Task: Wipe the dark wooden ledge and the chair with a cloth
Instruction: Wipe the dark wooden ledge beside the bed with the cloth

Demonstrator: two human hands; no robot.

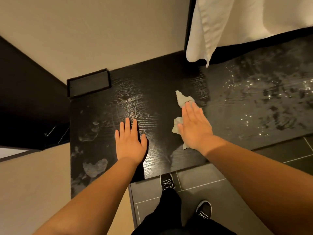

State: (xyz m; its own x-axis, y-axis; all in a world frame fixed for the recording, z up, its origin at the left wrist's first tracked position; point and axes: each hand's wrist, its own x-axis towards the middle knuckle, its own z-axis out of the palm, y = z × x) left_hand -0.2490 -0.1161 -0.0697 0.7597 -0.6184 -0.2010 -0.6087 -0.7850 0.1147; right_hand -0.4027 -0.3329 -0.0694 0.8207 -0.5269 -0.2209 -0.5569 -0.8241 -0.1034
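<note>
A dark wooden ledge (160, 82) runs along the foot of a beige wall (101, 39), its long axis stretching from a shallow black tray (89, 83) in the back left corner away to the right. The tray sits with its long side along the wall, its flat dark bottom in full view.

To the right of the tray and nearer the ledge's front edge, a person's right hand (194, 128) lies flat, fingers straight and together, pressing a crumpled grey-green cloth (182, 99) onto the wood. The cloth's long axis runs from front to back across the ledge. One pointed corner pokes out past the fingertips toward the wall, a bunched fold shows beside the thumb, and a small tail shows at the heel of the hand.

Between the tray and the cloth, and forward of both, the left hand (130, 143) rests palm down on bare wood with straight fingers, holding nothing.

Pale smudges (94, 167) mark the wood in front of the tray. Glistening wet streaks and droplets (254, 102) cover it to the right of the cloth. White fabric (211, 28) hangs over the back of the ledge, well right of the tray. Below the front edge, two dark shoes (166, 181) stand on a grey tiled floor (194, 179).
</note>
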